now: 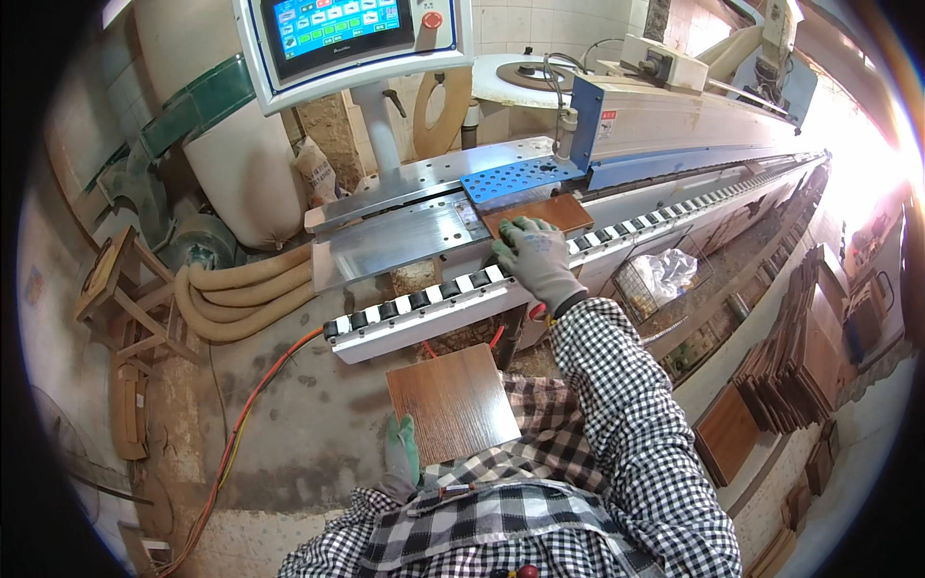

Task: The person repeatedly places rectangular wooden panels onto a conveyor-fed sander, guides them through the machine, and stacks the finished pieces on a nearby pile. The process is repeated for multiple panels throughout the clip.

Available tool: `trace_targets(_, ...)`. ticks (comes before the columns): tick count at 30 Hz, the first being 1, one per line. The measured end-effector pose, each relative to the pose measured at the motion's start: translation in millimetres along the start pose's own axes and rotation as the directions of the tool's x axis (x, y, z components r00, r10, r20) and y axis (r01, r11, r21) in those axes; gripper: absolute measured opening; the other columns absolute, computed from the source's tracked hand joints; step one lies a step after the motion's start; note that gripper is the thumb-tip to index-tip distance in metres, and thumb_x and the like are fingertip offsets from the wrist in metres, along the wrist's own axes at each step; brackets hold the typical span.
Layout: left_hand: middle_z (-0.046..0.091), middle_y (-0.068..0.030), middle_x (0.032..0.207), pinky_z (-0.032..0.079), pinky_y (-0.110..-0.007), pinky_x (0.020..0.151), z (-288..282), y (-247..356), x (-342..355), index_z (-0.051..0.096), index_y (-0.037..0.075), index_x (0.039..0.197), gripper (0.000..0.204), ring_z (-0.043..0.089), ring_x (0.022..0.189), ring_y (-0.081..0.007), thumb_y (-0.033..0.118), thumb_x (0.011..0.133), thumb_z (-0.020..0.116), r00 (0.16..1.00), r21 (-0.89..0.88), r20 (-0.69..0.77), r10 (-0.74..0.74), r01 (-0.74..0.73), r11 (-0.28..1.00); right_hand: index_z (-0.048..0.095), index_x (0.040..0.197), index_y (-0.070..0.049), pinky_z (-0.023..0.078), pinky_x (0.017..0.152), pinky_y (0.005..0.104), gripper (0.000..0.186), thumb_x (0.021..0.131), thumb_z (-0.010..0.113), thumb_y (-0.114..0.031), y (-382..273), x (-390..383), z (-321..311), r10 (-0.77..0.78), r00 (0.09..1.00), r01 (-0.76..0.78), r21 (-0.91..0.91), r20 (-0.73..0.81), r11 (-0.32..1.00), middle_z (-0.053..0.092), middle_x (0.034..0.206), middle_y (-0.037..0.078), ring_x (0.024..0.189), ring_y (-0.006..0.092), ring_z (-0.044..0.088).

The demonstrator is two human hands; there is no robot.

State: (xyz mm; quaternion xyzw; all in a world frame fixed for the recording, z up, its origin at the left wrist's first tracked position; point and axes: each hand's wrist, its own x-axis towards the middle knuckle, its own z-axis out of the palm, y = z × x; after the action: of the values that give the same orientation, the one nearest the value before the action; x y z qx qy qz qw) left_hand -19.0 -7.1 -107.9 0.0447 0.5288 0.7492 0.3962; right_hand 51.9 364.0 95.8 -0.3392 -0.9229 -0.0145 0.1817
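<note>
My left hand (400,458), in a grey and green work glove, grips the left edge of a brown wood-grain board (453,403) held against my lap. Part of that hand is hidden by the sleeve and the board. Farther forward, my right hand (538,258), gloved the same way, lies with its fingers spread on the near edge of a second, reddish-brown board (544,210). This board rests flat on the machine's metal table (405,236), partly under a blue perforated plate (515,180).
A roller conveyor rail (424,306) runs along the machine's near side. A control screen (337,24) with a red button stands above at the left. Stacked brown boards (795,356) lean at the right. Beige hoses (251,294), a wooden stool (125,289) and an orange cable (252,405) are at left.
</note>
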Motion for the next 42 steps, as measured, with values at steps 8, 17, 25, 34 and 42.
trace_targets(8, 0.059, -0.0050, 0.116, 0.051, -0.030, 0.086, 8.6, 7.8, -6.5, 0.052, -0.002, 0.134, 0.039, 0.057, 0.098, -0.0132, 0.027, 0.109, 0.055, 0.993, 0.231, 0.038, 0.111, -0.117, 0.966, 0.065, 0.131, -0.013, 0.043, 0.105, 0.0449, 0.049, 0.099, 0.057, -0.049, 59.3, -4.3, -15.8, 0.157, 0.987, -0.159, -0.083, -0.022, 0.984, 0.064, 0.131, 0.012, 0.123, 0.0322, 0.058)
trace_targets(17, 0.065, -0.0055, 0.109, 0.054, -0.033, 0.086, -9.9, -7.2, 4.3, 0.058, 0.000, 0.127, 0.037, 0.062, 0.098, -0.0147, 0.031, 0.109, 0.050, 0.998, 0.191, -0.003, 0.057, -0.055, 0.980, 0.071, 0.108, -0.009, 0.056, 0.079, 0.0415, 0.023, 0.098, 0.066, -0.029, 5.4, -139.8, -1.7, 0.130, 0.986, -0.050, 0.566, -0.102, 0.823, 0.073, 0.097, 0.010, 0.087, 0.0270, 0.071)
trace_targets(25, 0.067, -0.0114, 0.121, 0.059, -0.037, 0.089, -10.9, -3.2, 3.2, 0.053, 0.002, 0.135, 0.049, 0.069, 0.105, -0.0206, 0.042, 0.110, 0.042, 0.996, 0.006, 0.082, -0.041, 0.040, 0.999, 0.067, 0.118, 0.004, 0.050, 0.072, 0.0229, 0.042, 0.101, 0.067, -0.035, -39.1, -301.7, 85.3, 0.169, 0.741, -0.660, 0.751, 0.650, 0.003, 0.071, 0.095, 0.002, 0.080, 0.0070, 0.060)
trace_targets(34, 0.066, -0.0022, 0.103, 0.057, -0.029, 0.073, 14.2, 21.3, -11.9, 0.060, -0.002, 0.126, 0.033, 0.064, 0.085, -0.0110, 0.025, 0.109, 0.050, 0.989, 0.400, 0.074, 0.126, -0.145, 0.905, 0.062, 0.130, 0.008, 0.052, 0.067, 0.0239, 0.047, 0.103, 0.063, -0.031, -34.3, -300.4, 49.3, 0.234, 0.692, -0.634, 0.730, 0.682, -0.255, 0.070, 0.097, 0.006, 0.080, 0.0087, 0.063)
trace_targets(42, 0.063, -0.0008, 0.100, 0.055, -0.028, 0.077, -1.0, -3.5, 4.4, 0.060, 0.000, 0.127, 0.029, 0.061, 0.086, -0.0101, 0.020, 0.108, 0.052, 0.998, 0.020, 0.000, -0.064, 0.064, 0.998, 0.062, 0.130, 0.004, 0.055, 0.073, 0.0259, 0.039, 0.104, 0.061, -0.025, 51.9, -286.2, 24.1, 0.170, 0.881, -0.364, 0.862, 0.442, -0.353, 0.070, 0.104, 0.006, 0.088, 0.0139, 0.066)
